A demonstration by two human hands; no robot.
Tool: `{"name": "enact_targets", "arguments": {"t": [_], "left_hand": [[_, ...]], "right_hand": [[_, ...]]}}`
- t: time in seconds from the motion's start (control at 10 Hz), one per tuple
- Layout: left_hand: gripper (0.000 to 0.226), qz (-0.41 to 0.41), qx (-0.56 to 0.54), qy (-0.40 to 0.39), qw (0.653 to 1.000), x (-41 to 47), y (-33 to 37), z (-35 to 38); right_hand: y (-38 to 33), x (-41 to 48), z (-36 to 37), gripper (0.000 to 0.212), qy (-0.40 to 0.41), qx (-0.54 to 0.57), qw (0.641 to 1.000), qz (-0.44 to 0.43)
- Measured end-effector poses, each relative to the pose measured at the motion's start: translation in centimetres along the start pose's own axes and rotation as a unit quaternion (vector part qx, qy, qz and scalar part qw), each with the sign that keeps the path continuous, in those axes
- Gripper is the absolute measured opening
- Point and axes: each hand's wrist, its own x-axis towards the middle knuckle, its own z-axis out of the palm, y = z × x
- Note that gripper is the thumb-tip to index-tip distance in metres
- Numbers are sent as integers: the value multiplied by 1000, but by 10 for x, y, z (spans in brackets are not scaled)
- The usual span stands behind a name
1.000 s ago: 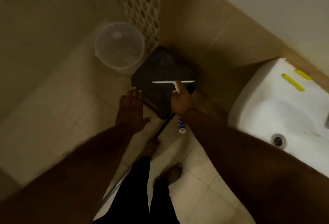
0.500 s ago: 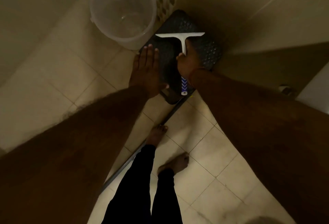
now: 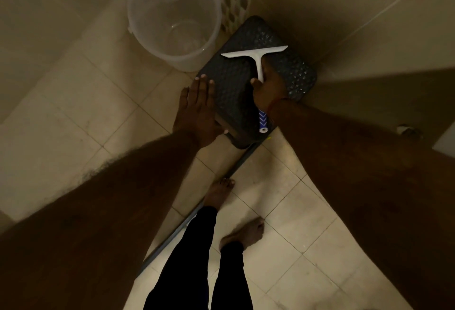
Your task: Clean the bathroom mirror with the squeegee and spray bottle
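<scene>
The squeegee [image 3: 256, 63] is gripped by its handle in the closed right hand [image 3: 269, 87], its white blade held over the dark stool [image 3: 293, 73]. The left hand [image 3: 198, 110] is spread flat and empty at the stool's nine o'clock edge. A clear bucket [image 3: 173, 18] stands at the stool's ten o'clock.

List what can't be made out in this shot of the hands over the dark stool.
All in the head view:
- Squeegee handle middle: wrapped by the right hand.
- Stool near-left edge: behind the left hand, flat and open; contact unclear.
- Spray bottle and mirror: out of frame.
- Object by the right edge: too dark to identify.
- Bucket top rim: cut off.
</scene>
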Motion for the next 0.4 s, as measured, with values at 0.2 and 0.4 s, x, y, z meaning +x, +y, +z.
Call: {"name": "enact_targets", "arguments": {"t": [0.2,0.4], "left_hand": [[141,16,0,16,1000,-11,11,-15],[145,89,19,100,991,-27,34,-64]], "right_hand": [[9,-42,-12,88,59,-61,996,-7],[1,-103,-55,78,104,-164,977,-90]]}}
